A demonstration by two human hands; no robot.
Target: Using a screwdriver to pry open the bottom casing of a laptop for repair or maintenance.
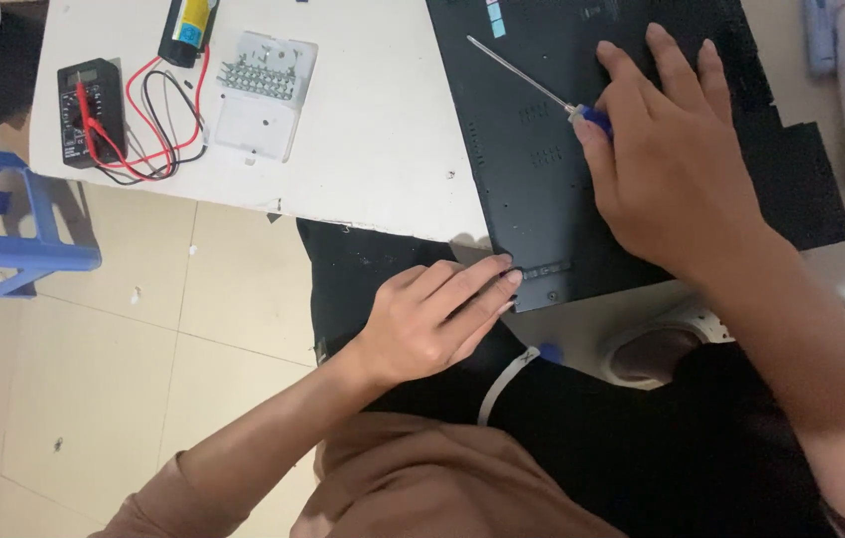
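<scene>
The white table [363,149] fills the upper half of the frame, and the black laptop [582,149] is laid on it bottom-side up at upper right, its near corner hanging a bit past the table edge. That corner is pinned by the left hand [432,319] at centre, fingers laid out flat and not curled round anything; probably best if that pressure is kept steady so the case isn't allowed to skid. The right hand [672,159] is rested on the case with a thin screwdriver [532,85] gripped by its blue handle, shaft pointed to the upper left; the tip would want to be stood square in a screw head before any turning, so the head isn't stripped. A clear screw box [263,85] is parked open at upper left, near a multimeter [89,110] whose red and black leads [158,120] are sprawled toward it, easily snagged. A blue stool [14,239] is seen at far left.
</scene>
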